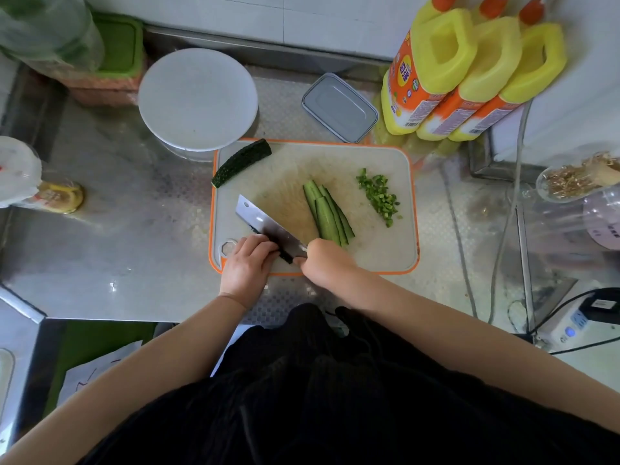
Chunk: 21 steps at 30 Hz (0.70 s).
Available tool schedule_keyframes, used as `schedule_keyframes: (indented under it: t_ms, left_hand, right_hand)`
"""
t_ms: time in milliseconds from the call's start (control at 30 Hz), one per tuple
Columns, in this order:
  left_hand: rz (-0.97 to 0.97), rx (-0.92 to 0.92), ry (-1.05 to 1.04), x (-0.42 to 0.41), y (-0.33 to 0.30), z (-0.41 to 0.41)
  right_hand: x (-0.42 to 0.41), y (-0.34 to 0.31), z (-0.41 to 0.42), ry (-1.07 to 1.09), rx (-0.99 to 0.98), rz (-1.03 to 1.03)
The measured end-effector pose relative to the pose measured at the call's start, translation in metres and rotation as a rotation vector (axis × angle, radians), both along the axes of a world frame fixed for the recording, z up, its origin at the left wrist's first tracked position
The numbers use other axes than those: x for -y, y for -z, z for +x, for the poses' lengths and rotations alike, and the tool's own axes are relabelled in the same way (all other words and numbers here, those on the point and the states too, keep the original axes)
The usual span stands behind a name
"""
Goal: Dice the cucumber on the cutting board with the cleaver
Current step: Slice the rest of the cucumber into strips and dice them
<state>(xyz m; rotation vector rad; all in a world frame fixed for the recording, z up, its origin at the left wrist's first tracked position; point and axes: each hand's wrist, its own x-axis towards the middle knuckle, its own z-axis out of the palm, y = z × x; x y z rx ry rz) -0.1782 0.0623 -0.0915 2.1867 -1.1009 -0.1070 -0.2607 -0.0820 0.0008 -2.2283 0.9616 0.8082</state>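
Observation:
The cutting board [385, 260], pale with an orange rim, lies on the steel counter. Several long cucumber strips [327, 213] lie side by side at its middle. A pile of diced cucumber [379, 196] sits to their right. An uncut cucumber half [241, 161] rests skin up on the board's far left corner. The cleaver [265, 223] lies slanted left of the strips, its blade low over the board. My right hand [327, 265] grips its handle at the near end. My left hand [248, 263] has its fingers bent over the blade's back edge.
A white bowl [198, 99] stands behind the board, with a grey lidded box [340, 107] to its right. Three yellow bottles [469, 75] stand at the back right. A jar [60, 196] lies at the left. Cables and a power strip [570, 327] are at the right.

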Motion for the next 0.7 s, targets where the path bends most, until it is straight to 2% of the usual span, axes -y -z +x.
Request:
schedule_keyframes:
  t_ms: [367,467,633,700]
  left_hand:
    - [0.150,0.008,0.038,0.003,-0.017,0.005]
    - [0.163,0.072,0.024,0.001,-0.019,0.006]
    - [0.137,0.115,0.114,-0.002,-0.020,0.015]
    - [0.072,0.151,0.079,-0.001,-0.027,0.016]
  right_hand:
    - [0.005,-0.002,-0.014,0.058,0.102,0.035]
    - [0.005,-0.006,-0.017,0.040,0.120,0.027]
    - [0.007,-0.014,-0.020,0.046,0.133,0.024]
    - [0.007,-0.017,-0.022,0.013,0.149,0.000]
